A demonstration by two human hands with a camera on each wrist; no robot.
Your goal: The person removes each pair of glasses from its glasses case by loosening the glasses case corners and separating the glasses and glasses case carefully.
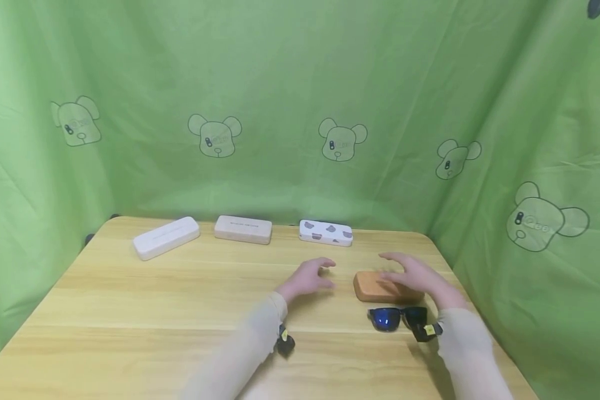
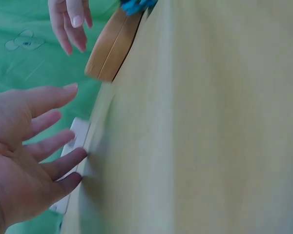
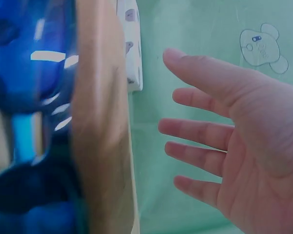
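Observation:
An orange-brown glasses case [image 1: 369, 287] lies closed at the right of the table, the nearest thing to both hands. My right hand [image 1: 411, 273] hovers above its right part, fingers apart and holding nothing, as the right wrist view shows. Just in front of the case lie dark sunglasses [image 1: 387, 319] with blue mirrored lenses; my right wrist's camera covers part of them. To the left of the case, my left hand [image 1: 310, 277] is held over the table, thumb and fingers spread with nothing between them. In the left wrist view the case [image 2: 112, 46] stands beyond the left hand's fingertips.
Along the back of the table [image 1: 145, 311] lie a white case [image 1: 166, 238] at the left, a beige case [image 1: 243, 229] with lettering, and a white case with brown patterns [image 1: 325, 233]. Green curtains [image 1: 280, 66] with bear-head prints hang behind and at both sides.

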